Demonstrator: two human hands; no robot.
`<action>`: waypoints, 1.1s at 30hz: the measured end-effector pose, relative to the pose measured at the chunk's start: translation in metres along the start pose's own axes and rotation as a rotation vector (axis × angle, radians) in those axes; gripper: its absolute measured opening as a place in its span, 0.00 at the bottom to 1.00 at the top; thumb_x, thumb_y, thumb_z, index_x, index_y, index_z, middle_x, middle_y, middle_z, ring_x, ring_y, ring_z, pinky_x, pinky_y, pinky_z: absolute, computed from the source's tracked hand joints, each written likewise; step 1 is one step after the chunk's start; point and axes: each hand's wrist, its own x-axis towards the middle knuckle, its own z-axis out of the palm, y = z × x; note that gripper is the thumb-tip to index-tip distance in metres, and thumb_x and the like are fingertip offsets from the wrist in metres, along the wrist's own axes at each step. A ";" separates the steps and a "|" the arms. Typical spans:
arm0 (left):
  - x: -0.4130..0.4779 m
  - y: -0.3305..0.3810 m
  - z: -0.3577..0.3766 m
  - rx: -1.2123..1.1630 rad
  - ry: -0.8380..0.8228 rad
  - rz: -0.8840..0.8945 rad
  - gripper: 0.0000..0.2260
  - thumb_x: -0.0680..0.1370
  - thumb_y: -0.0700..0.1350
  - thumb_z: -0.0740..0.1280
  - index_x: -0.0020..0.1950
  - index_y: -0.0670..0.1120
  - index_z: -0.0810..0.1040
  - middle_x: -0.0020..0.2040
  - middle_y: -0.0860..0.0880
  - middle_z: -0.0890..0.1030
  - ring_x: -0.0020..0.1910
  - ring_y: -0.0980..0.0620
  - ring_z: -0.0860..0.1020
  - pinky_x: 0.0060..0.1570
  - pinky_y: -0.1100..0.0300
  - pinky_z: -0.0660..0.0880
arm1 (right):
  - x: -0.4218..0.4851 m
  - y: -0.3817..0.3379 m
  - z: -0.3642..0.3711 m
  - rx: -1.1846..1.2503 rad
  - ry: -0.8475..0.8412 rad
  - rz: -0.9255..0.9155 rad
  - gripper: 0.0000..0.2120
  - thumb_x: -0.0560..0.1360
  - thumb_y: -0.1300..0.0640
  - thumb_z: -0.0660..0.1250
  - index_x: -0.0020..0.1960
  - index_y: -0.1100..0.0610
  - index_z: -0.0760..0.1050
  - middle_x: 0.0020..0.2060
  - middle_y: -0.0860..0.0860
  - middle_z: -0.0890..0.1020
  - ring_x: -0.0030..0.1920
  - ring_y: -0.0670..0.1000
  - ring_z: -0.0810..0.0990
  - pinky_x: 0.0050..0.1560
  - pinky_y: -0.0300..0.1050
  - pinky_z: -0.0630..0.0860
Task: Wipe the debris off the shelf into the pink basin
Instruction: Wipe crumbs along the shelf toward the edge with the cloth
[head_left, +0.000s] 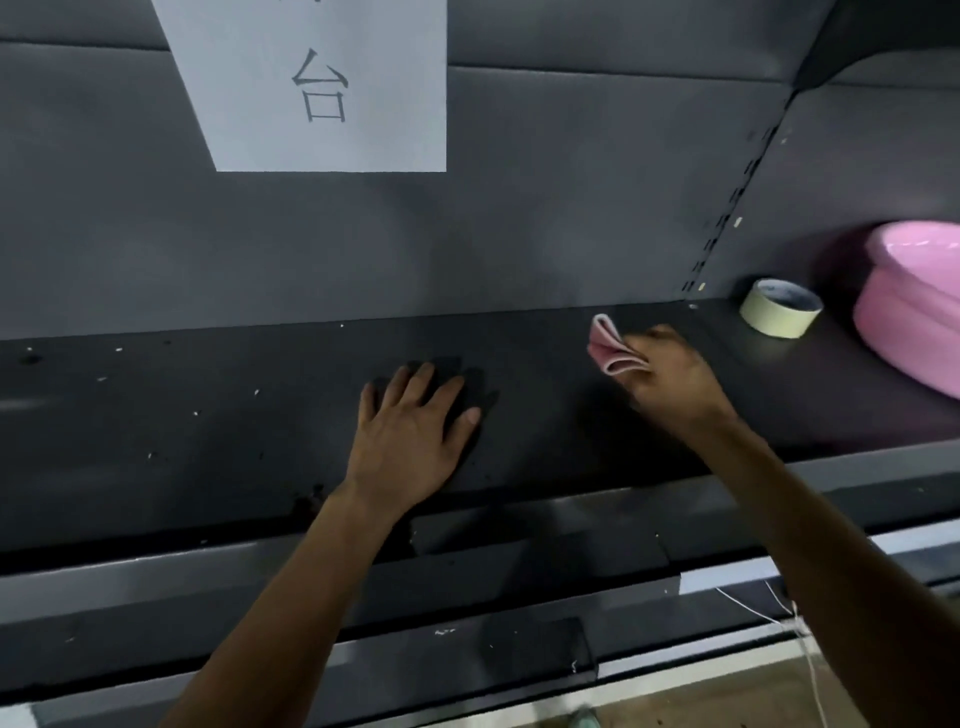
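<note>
Paper (317, 88) taped to the grey back panel carries a handwritten character, 台, with its top cut off by the frame edge. Below it, the left hand (410, 441) lies flat on the dark shelf (182, 415), fingers spread apart. The right hand (670, 379) pinches a folded pink cloth (610, 348), fingers clamped on it. Pale debris specks (197, 413) dot the shelf's left part. The pink basin (914, 306) sits at the far right, a tape roll (779, 309) just beside it.
</note>
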 end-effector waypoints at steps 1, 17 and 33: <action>0.000 0.000 0.001 0.003 -0.005 -0.001 0.27 0.80 0.65 0.45 0.76 0.57 0.62 0.78 0.48 0.61 0.78 0.45 0.55 0.74 0.39 0.53 | -0.007 0.009 -0.004 -0.028 -0.003 0.049 0.27 0.77 0.32 0.55 0.37 0.53 0.71 0.35 0.53 0.75 0.38 0.56 0.77 0.40 0.44 0.69; 0.002 -0.003 0.000 -0.016 0.094 0.020 0.21 0.79 0.59 0.51 0.66 0.54 0.74 0.68 0.49 0.74 0.70 0.45 0.69 0.67 0.40 0.65 | -0.028 -0.110 0.056 -0.124 -0.149 -0.160 0.12 0.76 0.57 0.65 0.60 0.53 0.76 0.52 0.53 0.73 0.46 0.59 0.80 0.44 0.47 0.74; 0.001 -0.003 -0.001 -0.044 0.067 -0.020 0.26 0.77 0.65 0.51 0.71 0.57 0.72 0.73 0.50 0.70 0.73 0.47 0.65 0.72 0.43 0.61 | -0.041 0.029 -0.012 -0.291 0.016 -0.089 0.11 0.77 0.43 0.66 0.46 0.51 0.77 0.42 0.51 0.77 0.40 0.59 0.81 0.40 0.45 0.73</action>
